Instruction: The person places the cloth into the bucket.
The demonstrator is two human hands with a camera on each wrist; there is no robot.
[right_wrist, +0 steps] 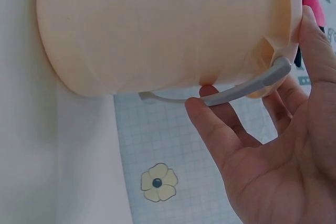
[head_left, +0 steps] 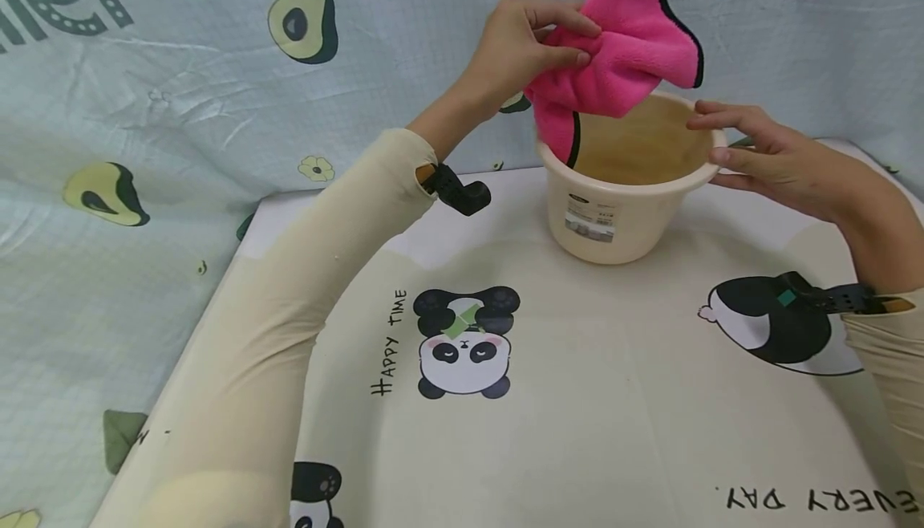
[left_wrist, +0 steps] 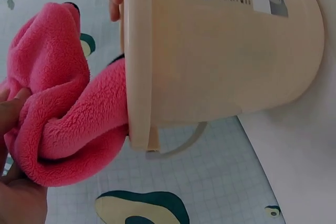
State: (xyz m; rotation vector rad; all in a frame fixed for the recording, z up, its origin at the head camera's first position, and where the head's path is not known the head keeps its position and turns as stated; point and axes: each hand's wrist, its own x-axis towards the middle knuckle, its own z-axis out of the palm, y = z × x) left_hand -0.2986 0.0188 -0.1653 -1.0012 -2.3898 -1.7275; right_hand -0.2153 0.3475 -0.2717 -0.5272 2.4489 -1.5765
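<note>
In the head view my left hand (head_left: 516,50) pinches a pink plush cloth (head_left: 628,46) with black edging between thumb and fingers. The cloth is bunched up above a cream plastic bucket (head_left: 613,219), and one corner hangs over the rim at the left. Up close in the left wrist view, folds of the cloth (left_wrist: 79,124) reach down to the rim. My right hand (head_left: 787,159) holds the bucket at the right side of its rim. Seen from the right wrist, its fingers also touch the grey bail handle (right_wrist: 247,90). Part of the bucket's inside is hidden by the cloth.
The bucket stands toward the back of a table (head_left: 592,416) covered with a panda-print cloth. Behind it hangs a pale curtain (head_left: 202,54) with avocado prints. A black wrist strap mount (head_left: 458,191) sits on the left forearm.
</note>
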